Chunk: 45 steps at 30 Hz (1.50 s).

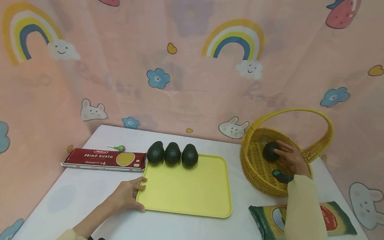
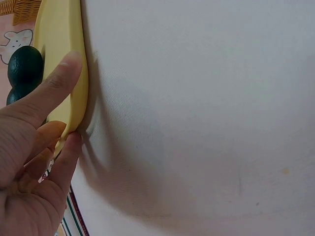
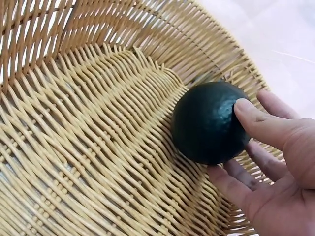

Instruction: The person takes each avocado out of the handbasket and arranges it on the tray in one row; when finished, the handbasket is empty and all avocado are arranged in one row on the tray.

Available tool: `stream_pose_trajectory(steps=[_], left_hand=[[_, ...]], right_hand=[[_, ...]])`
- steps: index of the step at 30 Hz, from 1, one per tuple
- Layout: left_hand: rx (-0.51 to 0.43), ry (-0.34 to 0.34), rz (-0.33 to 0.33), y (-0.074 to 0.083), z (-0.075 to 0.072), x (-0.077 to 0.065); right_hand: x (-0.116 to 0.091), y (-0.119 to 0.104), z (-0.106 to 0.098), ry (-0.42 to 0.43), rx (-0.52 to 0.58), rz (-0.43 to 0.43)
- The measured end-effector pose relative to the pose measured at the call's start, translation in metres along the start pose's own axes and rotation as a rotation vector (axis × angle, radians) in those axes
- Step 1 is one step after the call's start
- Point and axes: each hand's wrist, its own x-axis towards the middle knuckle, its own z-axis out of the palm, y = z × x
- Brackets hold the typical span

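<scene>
Three dark green avocados (image 1: 172, 154) stand in a row at the far left part of a yellow tray (image 1: 189, 190). My left hand (image 1: 128, 195) grips the tray's left edge, thumb over the rim and fingertips against its outer side, as the left wrist view shows. Inside a yellow wicker basket (image 1: 256, 177) on the right, my right hand (image 1: 290, 157) holds another dark avocado (image 3: 209, 123) between thumb and fingers, close to the woven wall. The right wrist view shows the avocado's rounded end; part of it is hidden by the thumb.
A red spaghetti pack (image 1: 105, 159) lies left of the tray, with a small lollipop (image 1: 121, 148) behind it. In front of the basket is a green and gold packet (image 1: 337, 218), partly under the right sleeve (image 1: 306, 215). The basket's tall handle (image 1: 297, 110) arches over its back.
</scene>
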Motion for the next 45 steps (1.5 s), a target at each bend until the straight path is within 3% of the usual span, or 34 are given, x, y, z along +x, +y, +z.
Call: stream_pose_trajectory(steps=[7,11,20,29,40,45], left_hand=[[0.007,-0.004,-0.020,0.001,0.001,0.001],[-0.004,-0.007,-0.037,0.002,0.001,0.002],[0.012,0.005,-0.029,0.003,0.003,0.002],[-0.025,-0.003,-0.045,0.004,0.002,0.000],[-0.030,-0.005,-0.048,0.005,0.000,0.000],[-0.031,0.002,-0.041,0.005,-0.001,0.000]], right_hand=[[-0.002,0.006,0.004,-0.031,0.062,-0.004],[-0.004,0.011,0.006,-0.004,0.158,0.002],[-0.010,0.018,0.008,0.019,0.235,0.036],[-0.009,0.019,0.003,-0.077,0.189,0.031],[-0.011,0.020,0.006,-0.048,0.330,0.010],[-0.011,0.017,0.008,-0.040,0.291,0.007]])
